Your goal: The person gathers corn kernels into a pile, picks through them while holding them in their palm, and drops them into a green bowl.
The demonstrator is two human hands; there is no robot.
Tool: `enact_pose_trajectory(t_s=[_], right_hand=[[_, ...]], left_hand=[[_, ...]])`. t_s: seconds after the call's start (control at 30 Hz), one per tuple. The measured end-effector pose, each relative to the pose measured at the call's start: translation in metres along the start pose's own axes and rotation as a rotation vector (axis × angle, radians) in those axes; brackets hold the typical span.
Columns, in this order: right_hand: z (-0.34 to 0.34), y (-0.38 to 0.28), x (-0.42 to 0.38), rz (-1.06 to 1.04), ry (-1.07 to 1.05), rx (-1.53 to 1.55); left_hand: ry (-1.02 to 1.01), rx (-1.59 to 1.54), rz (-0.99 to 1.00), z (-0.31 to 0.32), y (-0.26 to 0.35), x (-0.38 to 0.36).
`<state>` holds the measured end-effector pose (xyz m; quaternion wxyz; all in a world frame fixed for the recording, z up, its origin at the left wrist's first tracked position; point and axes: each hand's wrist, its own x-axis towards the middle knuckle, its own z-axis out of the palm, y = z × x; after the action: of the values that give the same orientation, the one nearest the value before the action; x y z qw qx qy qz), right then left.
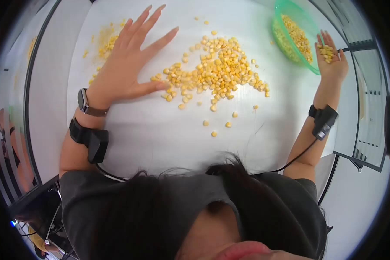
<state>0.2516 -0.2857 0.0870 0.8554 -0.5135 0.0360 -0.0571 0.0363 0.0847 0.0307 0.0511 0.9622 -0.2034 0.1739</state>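
Yellow corn kernels (pixel 223 65) lie in a loose pile on the white table (pixel 160 143). My left hand (pixel 128 65) is open with its fingers spread, palm toward the table, between the pile and a smaller scatter of kernels. Its thumb reaches the left end of the pile. Cupped palm up, my right hand (pixel 333 60) holds a small heap of corn kernels (pixel 326 53) beside the rim of a green translucent basin (pixel 279 47). Inside that basin more corn kernels (pixel 297 37) rest.
Under and beyond my left hand, a second scatter of kernels with yellow crumbs (pixel 106 41) covers part of the table. Several single kernels lie on the near side of the pile. Panels (pixel 52 78) border the table on both sides. A cable (pixel 301 154) runs from the device on my right forearm.
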Motion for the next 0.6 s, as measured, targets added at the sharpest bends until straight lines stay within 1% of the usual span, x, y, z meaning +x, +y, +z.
enact_pose_trajectory(t_s=[0.03, 0.07, 0.1, 0.13, 0.17, 0.23, 0.27, 0.33, 0.37, 0.4, 0.47, 0.5, 0.57, 0.6], right_hand=[[-0.005, 0.001, 0.005, -0.015, -0.007, 0.007], [-0.014, 0.006, 0.012, -0.052, -0.073, -0.243], [-0.017, 0.009, 0.019, -0.089, -0.138, -0.493], [-0.009, 0.011, 0.006, -0.164, -0.141, -0.767], [-0.011, 0.012, 0.006, -0.173, -0.149, -0.757], [-0.019, 0.018, 0.012, -0.495, -0.318, -1.205], [-0.01, 0.018, 0.001, -0.512, -0.321, -1.19], [0.014, 0.023, -0.042, -0.991, -0.488, -1.427], [0.025, 0.025, -0.061, -1.047, -0.592, -1.441], [0.03, 0.026, -0.076, -0.914, -0.747, -1.389], [0.038, 0.035, -0.095, -0.793, -0.963, -1.387], [0.041, 0.038, -0.104, -0.796, -0.964, -1.384], [0.045, 0.046, -0.118, -0.674, -1.063, -1.482], [0.047, 0.049, -0.123, -0.663, -1.069, -1.508]], left_hand=[[0.06, -0.055, 0.019, -0.001, 0.001, 0.001], [-0.022, -0.058, 0.014, 0.0, -0.003, 0.0], [-0.011, -0.046, 0.013, 0.0, -0.003, 0.0], [0.023, -0.065, 0.011, -0.001, -0.003, 0.001], [0.054, -0.085, 0.011, -0.002, -0.003, 0.001], [0.078, -0.077, 0.008, 0.0, -0.003, 0.0], [0.094, -0.085, 0.006, 0.0, -0.004, 0.0], [0.115, -0.071, 0.006, 0.0, -0.005, -0.001], [0.127, -0.074, 0.007, 0.0, -0.005, -0.001], [0.155, -0.07, 0.017, 0.001, -0.006, -0.001], [0.147, -0.075, 0.017, 0.001, -0.008, -0.002], [0.144, -0.082, 0.021, 0.001, -0.009, -0.001], [0.158, -0.093, 0.027, 0.001, -0.009, -0.002], [0.171, -0.107, 0.033, 0.001, -0.009, -0.002]])
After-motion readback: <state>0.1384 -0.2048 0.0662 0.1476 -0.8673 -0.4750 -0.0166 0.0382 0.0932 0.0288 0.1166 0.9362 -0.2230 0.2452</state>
